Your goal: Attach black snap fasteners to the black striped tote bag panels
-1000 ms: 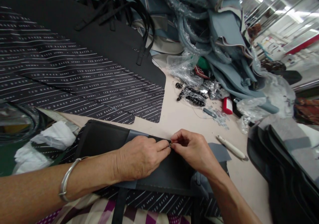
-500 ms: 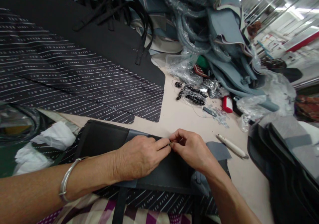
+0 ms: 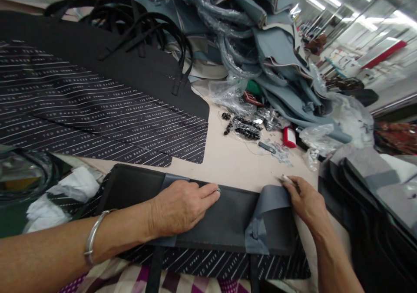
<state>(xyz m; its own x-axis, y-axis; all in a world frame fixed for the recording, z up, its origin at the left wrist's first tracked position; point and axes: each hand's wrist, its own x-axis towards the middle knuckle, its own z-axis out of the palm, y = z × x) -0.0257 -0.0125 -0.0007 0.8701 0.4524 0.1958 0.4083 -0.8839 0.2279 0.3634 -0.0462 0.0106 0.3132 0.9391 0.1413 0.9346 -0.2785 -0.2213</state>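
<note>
A long black bag panel (image 3: 224, 223) lies across my lap, with a striped, printed black lining below it. My left hand (image 3: 182, 206) rests on the panel, its fingers closed near the top edge. Something small and dull shows at the fingertips, too small to name. One blue-grey strap (image 3: 172, 180) runs under that hand; another strap (image 3: 263, 206) is looped over the panel's right part. To the right, my right hand (image 3: 308, 204) has its fingers closed round a white pen-shaped tool (image 3: 286, 179), mostly hidden by the hand.
Striped black bag pieces with handles (image 3: 130, 110) spread over the table at upper left. Blue-grey bags in plastic (image 3: 276, 58) are heaped behind. Small black parts (image 3: 246, 128), a grey clipper-like tool (image 3: 266, 147) and a red-and-white container (image 3: 289, 137) lie mid-table. Dark pieces (image 3: 352, 202) are stacked right.
My right hand has left the left fingertips, moved right and taken hold of the white pen-shaped tool from the table. My left hand has stayed on the panel. The view has shifted slightly.
</note>
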